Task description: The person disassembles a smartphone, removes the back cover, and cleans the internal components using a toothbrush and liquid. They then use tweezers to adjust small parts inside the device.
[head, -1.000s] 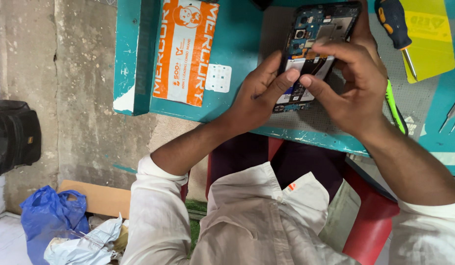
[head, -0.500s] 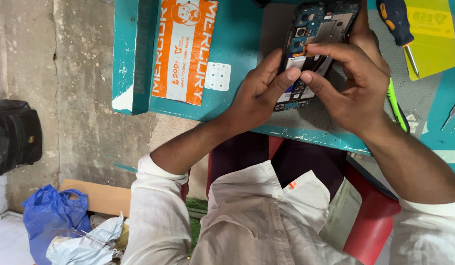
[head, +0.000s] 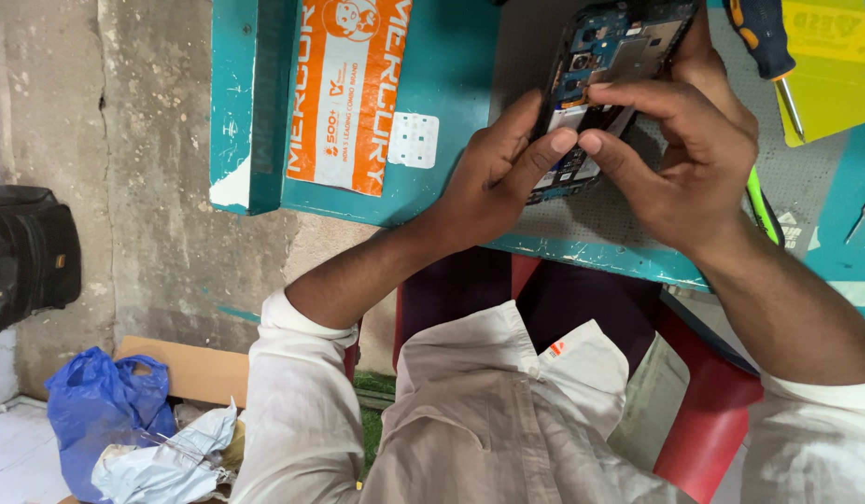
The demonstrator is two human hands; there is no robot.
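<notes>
An opened phone (head: 608,56) with its back cover off lies on a grey mat (head: 628,210) on the teal table (head: 451,93); its circuit board and metal shields show. My left hand (head: 493,173) grips the phone's left edge, thumb pressed on its lower part. My right hand (head: 680,159) arches over the phone from the right. Its fingertips meet my left thumb at a small part in the middle of the phone. My fingers hide the lower half of the phone.
A screwdriver (head: 764,47) with a blue and orange handle rests on a yellow card (head: 838,70) at top right. An orange leaflet (head: 348,93) lies on the table's left. A green tool (head: 761,210) and tweezers (head: 862,215) lie to the right. Black bag (head: 26,257), blue plastic bag (head: 101,411) on the floor.
The view has shifted slightly, so the phone sits higher in the frame. Both hands stay on the phone with fingertips pinched at its middle.
</notes>
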